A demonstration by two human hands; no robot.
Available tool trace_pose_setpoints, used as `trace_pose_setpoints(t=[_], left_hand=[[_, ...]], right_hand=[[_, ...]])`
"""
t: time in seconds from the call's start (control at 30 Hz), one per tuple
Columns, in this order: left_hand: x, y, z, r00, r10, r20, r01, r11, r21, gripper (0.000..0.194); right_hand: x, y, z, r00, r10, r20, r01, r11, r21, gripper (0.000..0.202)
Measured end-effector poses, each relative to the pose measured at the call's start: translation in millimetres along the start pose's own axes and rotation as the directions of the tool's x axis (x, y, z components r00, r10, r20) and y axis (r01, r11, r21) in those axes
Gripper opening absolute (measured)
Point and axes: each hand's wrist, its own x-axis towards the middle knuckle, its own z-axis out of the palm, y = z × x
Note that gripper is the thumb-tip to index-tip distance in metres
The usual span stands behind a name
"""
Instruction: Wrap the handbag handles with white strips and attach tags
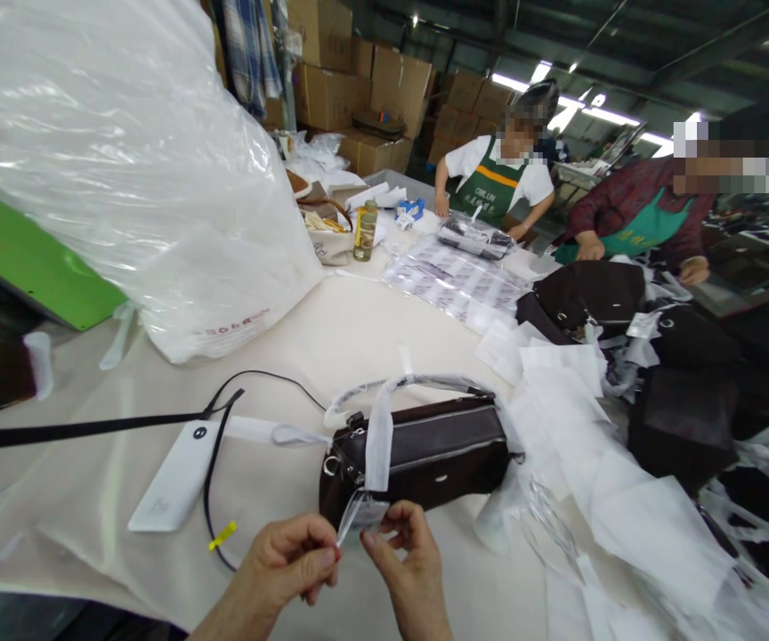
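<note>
A dark brown handbag (448,445) lies on the table just beyond my hands, its handle wrapped in white film. A white strip (379,436) crosses its left end. My left hand (297,561) pinches a thin translucent strip (350,521) at the bag's near left corner. Beside it, my right hand (411,561) is closed, thumb and finger at the edge of a small clear plastic tag (372,513). What lies between the right fingertips is partly hidden.
A white power bank (174,481) and black cable lie left, below a big plastic sack (224,223). White sheets (571,427) and several dark bags (684,418) cover the right. Two co-workers, in a dark green apron (491,187) and a teal apron (651,223), stand across the table.
</note>
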Motion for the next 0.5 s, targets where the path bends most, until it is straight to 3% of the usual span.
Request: trace_pose_setpoints(t=[0.13,0.27,0.37,0.5], left_hand=[[-4.3,-4.8,-0.3,1.0,-0.012,0.019,0.012,1.0,0.028,0.035],[-5.9,-7.7,-4.3,0.998,-0.018,0.052,0.016,0.999,0.038,0.035],[-4.2,-6.3,-11.5,0.992,-0.024,0.123,0.013,0.996,0.088,0.038],[0.0,-3.6,-24.1,0.987,0.046,0.153,-0.087,0.959,0.271,0.036]], right_hand=[[-1.5,-4.1,13.2,0.998,-0.029,-0.062,0.025,0.998,-0.06,0.017],[-5.1,-6.1,14.5,0.996,-0.078,0.038,0.078,0.997,0.014,0.023],[-7.6,-5.5,6.2,0.984,0.023,0.175,-0.067,0.966,0.249,0.03],[-8.9,-13.0,-10.5,0.94,0.166,0.299,-0.297,0.829,0.473,0.032]])
